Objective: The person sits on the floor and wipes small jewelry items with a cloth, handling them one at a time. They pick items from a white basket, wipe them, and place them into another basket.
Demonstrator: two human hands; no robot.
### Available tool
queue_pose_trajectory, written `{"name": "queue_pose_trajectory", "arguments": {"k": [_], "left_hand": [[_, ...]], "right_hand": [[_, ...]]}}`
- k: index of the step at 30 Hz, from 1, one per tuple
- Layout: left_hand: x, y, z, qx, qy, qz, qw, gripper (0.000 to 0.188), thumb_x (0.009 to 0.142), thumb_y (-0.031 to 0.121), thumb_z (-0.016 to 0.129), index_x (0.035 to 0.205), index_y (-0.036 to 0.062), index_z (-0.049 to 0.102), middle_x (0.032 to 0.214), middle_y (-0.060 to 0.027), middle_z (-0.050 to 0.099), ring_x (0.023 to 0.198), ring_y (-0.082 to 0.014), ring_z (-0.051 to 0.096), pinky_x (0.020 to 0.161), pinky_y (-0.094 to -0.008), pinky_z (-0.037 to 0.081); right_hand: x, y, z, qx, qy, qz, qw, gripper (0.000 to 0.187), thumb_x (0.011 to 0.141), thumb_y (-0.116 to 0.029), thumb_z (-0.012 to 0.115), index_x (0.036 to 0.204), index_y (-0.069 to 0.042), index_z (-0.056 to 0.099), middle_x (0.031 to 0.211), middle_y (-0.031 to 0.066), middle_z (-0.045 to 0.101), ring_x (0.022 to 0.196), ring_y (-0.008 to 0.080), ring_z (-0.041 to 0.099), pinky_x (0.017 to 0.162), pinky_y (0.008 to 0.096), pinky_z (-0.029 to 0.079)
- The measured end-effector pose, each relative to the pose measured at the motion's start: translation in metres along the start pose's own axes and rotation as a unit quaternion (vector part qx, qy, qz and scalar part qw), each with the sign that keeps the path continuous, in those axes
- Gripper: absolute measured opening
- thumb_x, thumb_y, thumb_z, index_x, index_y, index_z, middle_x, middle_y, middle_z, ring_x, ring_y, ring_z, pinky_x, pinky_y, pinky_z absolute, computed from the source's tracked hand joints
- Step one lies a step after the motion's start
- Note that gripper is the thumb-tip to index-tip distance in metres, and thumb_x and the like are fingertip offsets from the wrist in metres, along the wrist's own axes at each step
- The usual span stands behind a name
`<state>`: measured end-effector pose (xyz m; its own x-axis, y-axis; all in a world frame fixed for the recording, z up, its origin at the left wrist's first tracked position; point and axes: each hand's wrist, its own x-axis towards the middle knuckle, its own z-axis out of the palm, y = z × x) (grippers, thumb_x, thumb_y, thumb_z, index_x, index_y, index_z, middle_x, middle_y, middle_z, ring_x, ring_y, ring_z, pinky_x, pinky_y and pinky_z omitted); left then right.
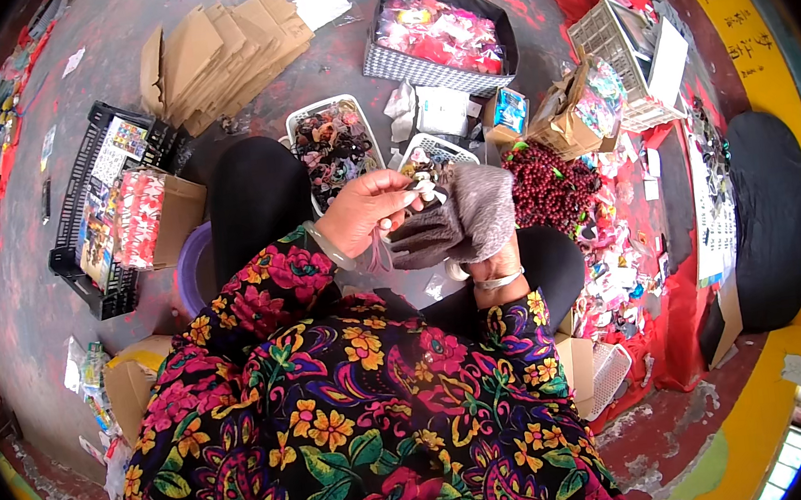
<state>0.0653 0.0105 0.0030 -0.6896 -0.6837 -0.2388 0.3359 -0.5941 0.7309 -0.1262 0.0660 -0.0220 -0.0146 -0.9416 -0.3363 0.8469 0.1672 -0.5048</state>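
My left hand (365,217) is closed, its thumb and fingertips pinching a small white ornament (426,190). Pinkish strands hang beneath that hand. Right beside the ornament is a grey-brown fuzzy cloth (475,213), draped over my right hand (497,265). Only the heel and wrist of the right hand show; the cloth hides its fingers, so their grip cannot be made out. Just beyond both hands sits a small white basket (449,150) with little hair accessories. To its left, a white tray (370,128) is filled with dark and coloured hair ties (333,145).
Dark red bead clusters (550,185) lie to the right, with loose packets (612,262) nearer. A patterned box (436,72) of pink packages stands far ahead, flattened cardboard (224,56) to its left. A black crate (93,292) and purple basin (190,272) flank my left knee.
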Motion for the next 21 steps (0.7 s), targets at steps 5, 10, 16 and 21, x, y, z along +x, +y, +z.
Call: {"name": "queue_pose_trajectory", "arguments": {"k": [5, 10, 16, 21], "left_hand": [[-0.003, 0.003, 0.002, 0.124, -0.002, 0.035, 0.992, 0.020, 0.085, 0.008, 0.053, 0.103, -0.0006, 0.055, 0.075, -0.0002, 0.053, 0.054, -0.0019, 0.041, 0.046, -0.0154, 0.033], [-0.007, 0.001, 0.011, 0.245, -0.033, 0.074, 0.966, 0.019, 0.085, 0.008, 0.054, 0.103, 0.0013, 0.056, 0.078, 0.0006, 0.057, 0.058, -0.0011, 0.045, 0.048, -0.0158, 0.037], [-0.003, -0.006, 0.007, 0.382, -0.011, 0.156, 0.911, 0.015, 0.078, 0.005, 0.060, 0.092, -0.0002, 0.060, 0.081, -0.0069, 0.061, 0.075, -0.0122, 0.058, 0.066, -0.0240, 0.045], [-0.002, -0.013, 0.006, 0.551, 0.016, 0.277, 0.787, 0.012, 0.072, 0.005, 0.062, 0.083, 0.0015, 0.059, 0.075, -0.0115, 0.058, 0.067, -0.0243, 0.057, 0.060, -0.0300, 0.044]], "right_hand": [[-0.002, -0.006, -0.003, 0.025, -0.013, -0.047, 0.999, 0.031, 0.089, -0.024, 0.045, 0.114, -0.005, 0.045, 0.111, 0.0091, 0.052, 0.102, 0.0227, 0.051, 0.090, 0.0365, 0.042], [-0.009, -0.003, 0.010, -0.079, -0.031, -0.027, 0.996, 0.037, 0.088, -0.020, 0.046, 0.120, -0.003, 0.042, 0.114, 0.0102, 0.051, 0.102, 0.0224, 0.052, 0.084, 0.0335, 0.046], [-0.020, 0.001, 0.018, -0.189, -0.025, 0.036, 0.981, 0.033, 0.082, -0.010, 0.056, 0.113, -0.001, 0.050, 0.101, 0.0096, 0.058, 0.082, 0.0179, 0.060, 0.065, 0.0280, 0.050], [-0.020, 0.002, 0.022, -0.168, -0.052, 0.070, 0.982, 0.021, 0.079, -0.005, 0.059, 0.099, 0.000, 0.058, 0.088, 0.0085, 0.062, 0.073, 0.0156, 0.060, 0.063, 0.0265, 0.051]]}}
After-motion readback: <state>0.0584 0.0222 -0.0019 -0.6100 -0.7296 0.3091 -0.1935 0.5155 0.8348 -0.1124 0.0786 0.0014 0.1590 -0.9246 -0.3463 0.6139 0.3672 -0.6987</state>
